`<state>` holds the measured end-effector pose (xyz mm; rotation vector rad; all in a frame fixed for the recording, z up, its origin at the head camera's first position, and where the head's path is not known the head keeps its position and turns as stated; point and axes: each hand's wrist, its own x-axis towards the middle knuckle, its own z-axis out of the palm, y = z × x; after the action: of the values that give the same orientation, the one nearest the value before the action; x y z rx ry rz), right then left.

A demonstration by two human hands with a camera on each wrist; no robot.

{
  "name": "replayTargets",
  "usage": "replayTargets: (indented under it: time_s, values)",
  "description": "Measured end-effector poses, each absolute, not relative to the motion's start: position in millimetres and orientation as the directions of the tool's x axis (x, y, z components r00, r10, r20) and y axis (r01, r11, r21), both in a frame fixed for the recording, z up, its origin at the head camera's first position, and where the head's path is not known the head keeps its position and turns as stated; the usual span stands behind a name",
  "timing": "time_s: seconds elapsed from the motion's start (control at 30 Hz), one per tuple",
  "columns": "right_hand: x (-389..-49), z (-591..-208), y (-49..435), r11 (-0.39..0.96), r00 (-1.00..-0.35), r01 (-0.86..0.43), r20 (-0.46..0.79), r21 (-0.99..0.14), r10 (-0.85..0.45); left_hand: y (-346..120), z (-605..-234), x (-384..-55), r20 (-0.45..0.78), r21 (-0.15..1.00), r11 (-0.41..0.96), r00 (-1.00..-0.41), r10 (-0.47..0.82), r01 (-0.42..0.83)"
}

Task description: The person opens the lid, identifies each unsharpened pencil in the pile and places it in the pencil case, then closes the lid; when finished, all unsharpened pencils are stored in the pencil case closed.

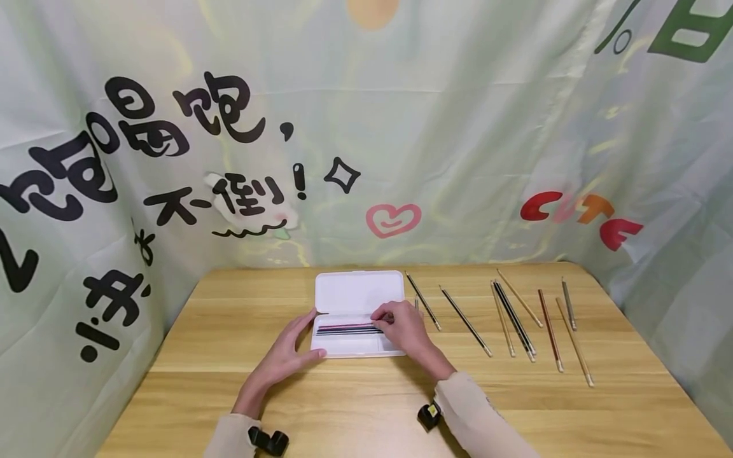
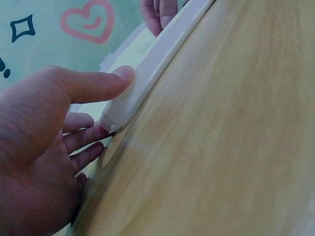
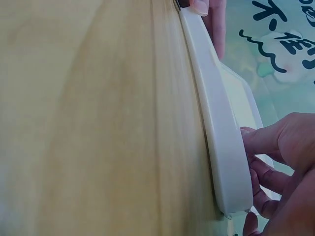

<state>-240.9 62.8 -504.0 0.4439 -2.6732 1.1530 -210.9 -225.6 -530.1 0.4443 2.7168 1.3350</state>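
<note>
A white pencil case (image 1: pixel 349 346) lies on the table with its lid (image 1: pixel 359 292) folded back. Several dark pencils and a reddish one (image 1: pixel 343 326) lie side by side lengthwise inside it. My left hand (image 1: pixel 286 348) holds the case's left end, thumb on the near corner and fingers along the end; the left wrist view shows this thumb (image 2: pixel 110 83) on the rim. Over the right part of the case, my right hand (image 1: pixel 408 327) bends its fingers down and pinches a pencil by its end. The fingertips are mostly hidden behind the case wall in the right wrist view.
Loose pencils lie scattered to the right of the case: black ones (image 1: pixel 466 321), plain wooden ones (image 1: pixel 575 343), a brown-red one (image 1: pixel 551 331) and a grey one (image 1: pixel 569 305). A printed cloth (image 1: pixel 458 159) hangs behind the wooden table (image 1: pixel 229 318).
</note>
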Motion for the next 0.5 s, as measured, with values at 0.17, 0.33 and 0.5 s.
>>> replayTargets:
  time_s: [0.17, 0.33, 0.5]
  values:
    - [-241, -501, 66, 0.608, -0.942, -0.334, 0.27, -0.721, -0.198, -227, -530, -211, 0.049, 0.785, 0.58, -0.955, 0.291, 0.217]
    - [-233, -490, 80, 0.529, -0.951, -0.309, 0.239, -0.79, -0.199, -226, -532, -210, 0.048, 0.79, 0.575, -0.956, 0.289, 0.214]
    - [-225, -479, 99, 0.496, -0.952, -0.306, 0.248, -0.813, -0.181, -225, -530, -211, 0.043, 0.795, 0.571, -0.958, 0.285, 0.206]
